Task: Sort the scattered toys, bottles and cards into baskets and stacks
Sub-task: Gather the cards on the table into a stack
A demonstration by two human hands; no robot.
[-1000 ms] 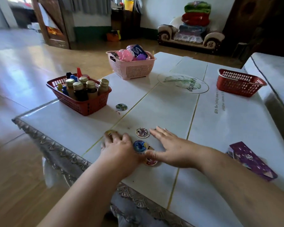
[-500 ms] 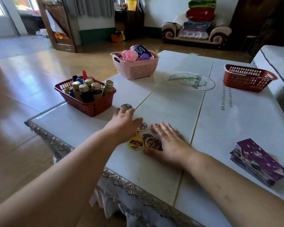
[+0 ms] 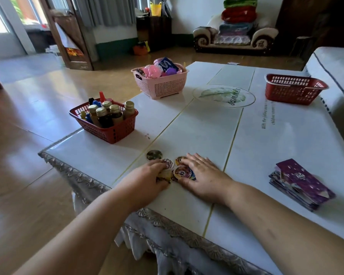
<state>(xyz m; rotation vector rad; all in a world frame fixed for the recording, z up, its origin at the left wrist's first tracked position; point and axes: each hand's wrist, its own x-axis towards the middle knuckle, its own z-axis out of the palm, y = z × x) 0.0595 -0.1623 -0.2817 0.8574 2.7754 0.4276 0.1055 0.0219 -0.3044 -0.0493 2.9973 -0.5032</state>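
Several round picture cards [image 3: 180, 171] lie bunched on the white table [image 3: 197, 132] near its front edge. My left hand [image 3: 147, 177] rests on the left side of the bunch, fingers bent over the cards. Flat on the right side lies my right hand [image 3: 203, 175], fingers straight. One round card [image 3: 154, 155] sits apart, just beyond my left fingertips. A stack of purple rectangular cards [image 3: 300, 183] lies at the right. A red basket [image 3: 107, 124] holds bottles, a pink basket [image 3: 163, 84] holds toys.
Another red basket [image 3: 292, 90] stands at the far right of the table. The table's front edge carries a silver lace trim [image 3: 83, 177]. A white bed or sofa edge [image 3: 334, 76] runs along the right. Wooden floor lies to the left.
My left hand reached out to the lone card, then drew back toward the bunch, and that card now lies closer. The cards are pushed tighter together between both hands.
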